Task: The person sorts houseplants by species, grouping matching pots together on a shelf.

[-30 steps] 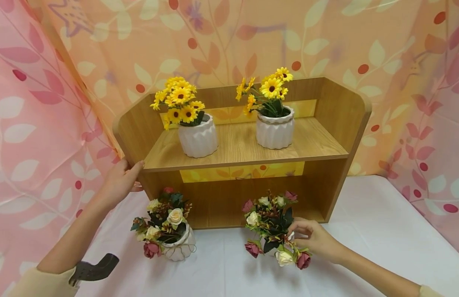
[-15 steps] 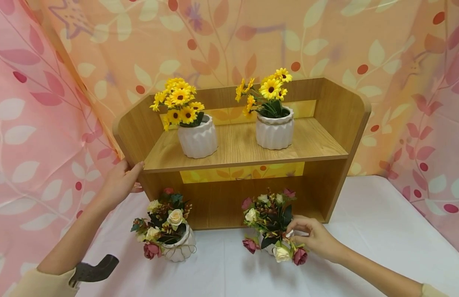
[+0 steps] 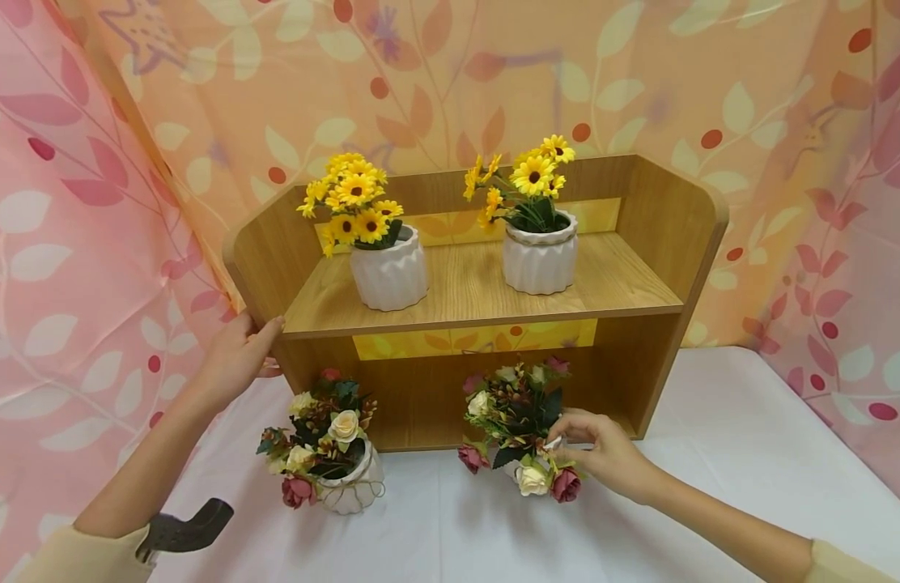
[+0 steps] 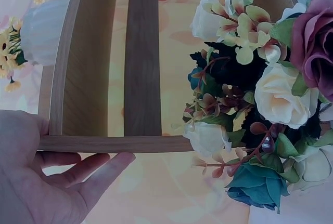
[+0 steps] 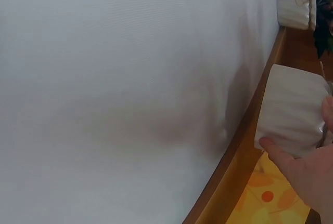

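My right hand grips a potted rose arrangement just in front of the wooden shelf's lower compartment. In the right wrist view its white pot is held between thumb and fingers, off the cloth. My left hand holds the left side panel of the wooden shelf; the left wrist view shows the fingers along the panel's outer face and the thumb by its front edge. A second potted rose arrangement stands on the cloth at the shelf's left front, its white pot tied with string.
Two white pots of yellow sunflowers, a left one and a right one, stand on the upper board. White cloth covers the table. Leaf-patterned curtains hang behind and at both sides.
My right hand has carried the rose pot a little to the left and up, nearer the lower compartment. The left hand stays on the side panel.
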A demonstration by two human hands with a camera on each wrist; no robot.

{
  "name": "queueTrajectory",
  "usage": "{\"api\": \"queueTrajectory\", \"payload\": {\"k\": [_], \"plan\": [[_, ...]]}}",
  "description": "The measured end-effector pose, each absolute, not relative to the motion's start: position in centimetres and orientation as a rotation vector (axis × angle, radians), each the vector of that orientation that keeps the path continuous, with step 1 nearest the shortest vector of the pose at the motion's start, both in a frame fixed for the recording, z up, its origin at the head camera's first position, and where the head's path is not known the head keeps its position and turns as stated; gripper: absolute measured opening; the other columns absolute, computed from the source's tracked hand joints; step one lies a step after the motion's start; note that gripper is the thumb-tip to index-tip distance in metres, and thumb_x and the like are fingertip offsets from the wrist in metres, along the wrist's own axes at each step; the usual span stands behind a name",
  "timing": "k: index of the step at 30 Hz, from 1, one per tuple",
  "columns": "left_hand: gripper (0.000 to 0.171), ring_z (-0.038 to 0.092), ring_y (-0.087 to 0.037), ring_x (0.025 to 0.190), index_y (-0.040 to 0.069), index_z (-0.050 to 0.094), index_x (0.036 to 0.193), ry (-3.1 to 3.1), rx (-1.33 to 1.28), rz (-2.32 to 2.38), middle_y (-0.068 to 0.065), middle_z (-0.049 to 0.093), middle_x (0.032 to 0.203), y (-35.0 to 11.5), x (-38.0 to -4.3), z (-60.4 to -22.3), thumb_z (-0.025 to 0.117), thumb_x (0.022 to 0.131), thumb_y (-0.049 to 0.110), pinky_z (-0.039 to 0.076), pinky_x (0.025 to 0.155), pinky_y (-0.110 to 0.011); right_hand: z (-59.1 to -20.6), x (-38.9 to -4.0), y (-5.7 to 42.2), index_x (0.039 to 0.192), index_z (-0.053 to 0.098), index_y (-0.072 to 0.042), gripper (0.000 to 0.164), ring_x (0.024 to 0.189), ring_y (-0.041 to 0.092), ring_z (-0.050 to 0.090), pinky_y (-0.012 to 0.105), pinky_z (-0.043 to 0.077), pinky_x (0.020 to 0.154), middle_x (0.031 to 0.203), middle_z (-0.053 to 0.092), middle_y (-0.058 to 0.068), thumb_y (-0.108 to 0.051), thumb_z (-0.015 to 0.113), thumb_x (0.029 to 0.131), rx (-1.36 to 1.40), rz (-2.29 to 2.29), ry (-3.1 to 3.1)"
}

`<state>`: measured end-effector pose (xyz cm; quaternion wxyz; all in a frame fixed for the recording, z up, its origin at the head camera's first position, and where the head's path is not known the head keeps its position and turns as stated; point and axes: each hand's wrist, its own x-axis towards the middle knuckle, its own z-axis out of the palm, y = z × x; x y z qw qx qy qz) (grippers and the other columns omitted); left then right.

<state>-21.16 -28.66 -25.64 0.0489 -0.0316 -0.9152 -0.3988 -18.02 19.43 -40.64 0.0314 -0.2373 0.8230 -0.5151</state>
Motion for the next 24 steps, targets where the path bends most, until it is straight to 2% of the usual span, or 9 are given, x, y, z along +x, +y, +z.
{"api": "queueTrajectory", "payload": {"k": [2, 4, 6, 11, 16, 20, 24], "plan": [[0.074, 0.061, -0.057, 0.126, -0.015, 0.025, 0.157, -2.794, -0.093, -1.215, -0.041, 0.047, 0.148, -28.7, -21.1, -25.6, 0.034, 0.114, 0.045, 0.066, 0.083, -0.042, -40.5, -18.2, 18.9, 0.103, 0.073, -0.007, 0.008, 0.114, 0.04, 0.072, 0.04, 0.063, 0.09, 0.121, 0.068, 0.016, -0.009, 0.076, 0.096, -0.734, -1.594, 2.537], [0.075, 0.061, -0.057, 0.126, -0.014, 0.024, 0.157, -2.799, -0.091, -1.211, -0.041, 0.046, 0.149, -28.7, -21.1, -25.6, 0.034, 0.114, 0.046, 0.066, 0.084, -0.043, -40.3, -18.4, 18.3, 0.102, 0.073, -0.007, 0.008, 0.112, 0.038, 0.072, 0.036, 0.063, 0.089, 0.119, 0.068, 0.015, -0.009, 0.077, 0.095, -0.736, -1.591, 2.549], [0.075, 0.061, -0.056, 0.125, -0.014, 0.024, 0.158, -2.801, -0.093, -1.209, -0.041, 0.046, 0.149, -28.7, -21.1, -25.6, 0.034, 0.114, 0.046, 0.066, 0.085, -0.043, -40.2, -18.7, 17.7, 0.101, 0.074, -0.007, 0.008, 0.109, 0.034, 0.072, 0.027, 0.061, 0.083, 0.114, 0.068, 0.013, -0.008, 0.078, 0.094, -0.737, -1.595, 2.553], [0.075, 0.062, -0.056, 0.125, -0.014, 0.023, 0.158, -2.795, -0.106, -1.21, -0.041, 0.046, 0.15, -28.8, -21.2, -25.7, 0.034, 0.114, 0.046, 0.066, 0.083, -0.043, -40.1, -19.3, 16.3, 0.099, 0.074, -0.008, 0.008, 0.103, 0.023, 0.066, 0.03, 0.058, 0.085, 0.106, 0.069, 0.007, -0.007, 0.079, 0.092, -0.755, -1.595, 2.585], [0.076, 0.059, -0.058, 0.127, -0.012, 0.021, 0.16, -2.79, -0.119, -1.231, -0.04, 0.043, 0.152, -28.8, -21.3, -25.7, 0.034, 0.114, 0.046, 0.065, 0.086, -0.047, -40.0, -20.0, 14.9, 0.098, 0.075, -0.008, 0.009, 0.1, 0.021, 0.066, 0.028, 0.058, 0.083, 0.102, 0.069, 0.006, -0.004, 0.08, 0.091, -0.755, -1.614, 2.599], [0.076, 0.058, -0.059, 0.129, -0.011, 0.019, 0.161, -2.786, -0.122, -1.245, -0.04, 0.041, 0.154, -28.7, -21.2, -25.6, 0.034, 0.114, 0.046, 0.064, 0.087, -0.049, -40.0, -20.5, 13.7, 0.098, 0.075, -0.006, 0.009, 0.091, 0.021, 0.065, 0.022, 0.054, 0.069, 0.101, 0.07, 0.008, -0.002, 0.079, 0.091, -0.735, -1.641, 2.59], [0.075, 0.057, -0.059, 0.13, -0.011, 0.02, 0.161, -2.785, -0.121, -1.247, -0.04, 0.041, 0.154, -28.6, -21.2, -25.6, 0.035, 0.114, 0.045, 0.063, 0.088, -0.05, -40.0, -21.1, 12.6, 0.099, 0.075, -0.003, 0.009, 0.084, 0.02, 0.062, 0.021, 0.049, 0.06, 0.101, 0.072, 0.01, 0.002, 0.076, 0.091, -0.734, -1.671, 2.578]]}}
